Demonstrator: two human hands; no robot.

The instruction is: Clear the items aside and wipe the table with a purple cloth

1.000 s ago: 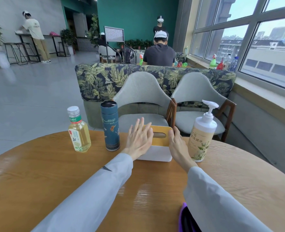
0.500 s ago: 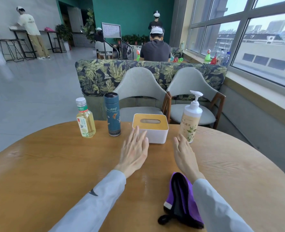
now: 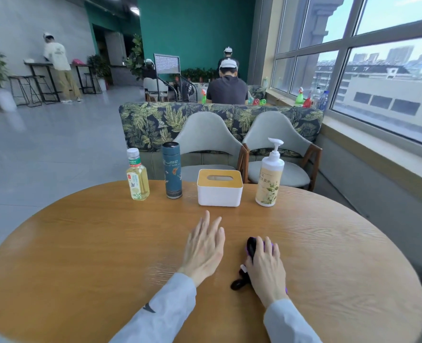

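A purple cloth point(image 3: 252, 247) with black trim lies on the round wooden table point(image 3: 106, 243), mostly hidden under my right hand point(image 3: 265, 268), whose fingers curl over it. My left hand point(image 3: 203, 248) hovers flat just left of it, fingers spread, holding nothing. Along the far edge stand a yellow tea bottle point(image 3: 137, 179), a teal flask point(image 3: 172, 170), a white tissue box point(image 3: 220, 188) with a yellow lid, and a pump bottle point(image 3: 269, 177).
Two grey chairs point(image 3: 205, 144) stand right behind the table, backed by a leaf-patterned sofa point(image 3: 150, 122). A window sill point(image 3: 378, 149) runs along the right. Several people are farther back in the room.
Both hands drew back from the tissue box toward me. My right hand has come down onto the purple cloth, and the four items now stand in a row at the far edge.
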